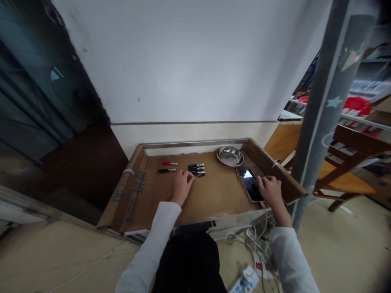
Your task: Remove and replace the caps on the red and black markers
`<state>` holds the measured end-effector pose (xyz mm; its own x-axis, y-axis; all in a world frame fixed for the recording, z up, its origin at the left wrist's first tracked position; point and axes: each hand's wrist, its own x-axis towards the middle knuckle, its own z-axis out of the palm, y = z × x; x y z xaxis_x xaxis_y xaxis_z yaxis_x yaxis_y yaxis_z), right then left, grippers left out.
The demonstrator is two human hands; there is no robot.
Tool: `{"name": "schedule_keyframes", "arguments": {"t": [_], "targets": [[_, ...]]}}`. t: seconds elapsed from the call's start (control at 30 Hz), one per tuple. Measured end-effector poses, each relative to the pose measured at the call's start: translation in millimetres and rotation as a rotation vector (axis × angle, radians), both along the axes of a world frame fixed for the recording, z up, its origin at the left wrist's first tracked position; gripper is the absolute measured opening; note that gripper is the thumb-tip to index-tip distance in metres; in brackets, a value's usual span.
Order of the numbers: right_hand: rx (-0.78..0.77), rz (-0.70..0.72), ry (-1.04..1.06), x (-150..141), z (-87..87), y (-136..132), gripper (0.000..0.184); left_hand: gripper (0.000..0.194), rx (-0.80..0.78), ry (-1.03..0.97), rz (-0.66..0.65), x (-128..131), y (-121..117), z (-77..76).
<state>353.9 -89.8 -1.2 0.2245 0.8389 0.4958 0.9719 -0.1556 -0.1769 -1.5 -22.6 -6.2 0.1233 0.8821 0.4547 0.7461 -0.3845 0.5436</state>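
Head view: we see two bare hands over a cardboard-lined table point(214, 191); left hand point(182, 186) is low over the cardboard, just beside the near end of the black marker group point(196, 169); its thumb and forefinger curl toward each other, but we cannot tell whether the tips meet or pinch anything; right hand point(270, 190) is at the right edge of the phone point(253, 186), fingers bent, tips at that edge; we cannot tell whether they clamp it or only touch it.

Phone lies screen up at the right part of the table, slightly slanted, bright reflection near its far end; pixelated patch along its left side, so we cannot read that edge; white cable point(265, 212) runs from its near end over the table edge.

Black marker group lies in a stacked row near the middle, pens side by side and pointing sideways; left of it we have a red marker point(169, 163), and nearer to us a single black marker point(166, 170), both flat, apart from each other; steel bowl point(230, 156) sits upright beyond the phone, near the back edge; white wall point(195, 65) behind; grey pole point(325, 97) and wooden chair point(348, 183) at right; cables and a power strip point(256, 239) below.
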Motion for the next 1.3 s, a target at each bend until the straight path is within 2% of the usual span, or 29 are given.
{"name": "schedule_keyframes", "arguments": {"t": [0.07, 0.13, 0.23, 0.3, 0.4, 0.47, 0.57, 0.63, 0.73, 0.87, 0.97, 1.07, 1.17, 1.3], "targets": [[-0.044, 0.039, 0.022, 3.0, -1.8, 4.6, 0.047, 0.011, 0.031, 0.027, 0.069, -4.2, 1.3, 2.9], [-0.061, 0.049, 0.048, 2.3, -1.9, 11.2, 0.046, 0.016, 0.059, 0.054, 0.196, -14.1, 3.5, 8.4], [-0.067, 0.0, 0.081, -2.2, -0.5, 17.2, 0.043, 0.029, 0.086, 0.093, 0.376, -39.0, 8.9, 15.5], [-0.121, -0.097, 0.089, -8.0, 0.2, 15.4, 0.048, 0.036, 0.072, 0.144, 0.373, -57.6, 13.1, 15.9], [-0.257, -0.268, 0.059, -21.6, 2.1, 7.3, 0.07, 0.028, -0.004, 0.219, 0.3, -78.7, 17.6, 11.0], [-0.312, -0.317, 0.051, -31.5, 4.8, 2.7, 0.08, 0.023, -0.03, 0.256, 0.296, -86.0, 17.7, 7.5], [-0.361, -0.359, 0.08, -42.3, 10.8, 1.1, 0.081, 0.021, -0.048, 0.252, 0.311, -89.2, 12.2, 6.2], [-0.381, -0.376, 0.104, -46.0, 14.7, 2.6, 0.077, 0.02, -0.05, 0.155, 0.279, -87.5, 6.1, 8.0], [-0.38, -0.403, 0.132, -48.3, 18.3, 5.8, 0.076, 0.025, -0.074, -0.178, 0.134, -77.6, -2.6, 12.4], [-0.363, -0.413, 0.156, -48.8, 17.6, 9.2, 0.08, 0.04, -0.308, -0.804, -0.012, -47.8, -9.5, 17.4], [-0.347, -0.393, 0.163, -46.3, 12.1, 10.0, 0.082, 0.04, -0.482, -1.152, -0.131, -21.6, -13.3, 18.7], [-0.294, -0.336, 0.19, -37.4, 4.0, 8.3, 0.086, 0.038, -0.605, -1.182, -0.22, -3.6, -16.4, 17.5], [-0.158, -0.237, 0.32, -20.9, -2.0, 2.1, 0.087, 0.037, -0.616, -1.104, -0.18, 2.3, -17.5, 15.5], [0.026, 0.088, 0.392, 3.0, -4.1, -11.8, 0.059, 0.038, -0.6, -1.116, -0.196, -0.4, -15.9, 13.9]]}}
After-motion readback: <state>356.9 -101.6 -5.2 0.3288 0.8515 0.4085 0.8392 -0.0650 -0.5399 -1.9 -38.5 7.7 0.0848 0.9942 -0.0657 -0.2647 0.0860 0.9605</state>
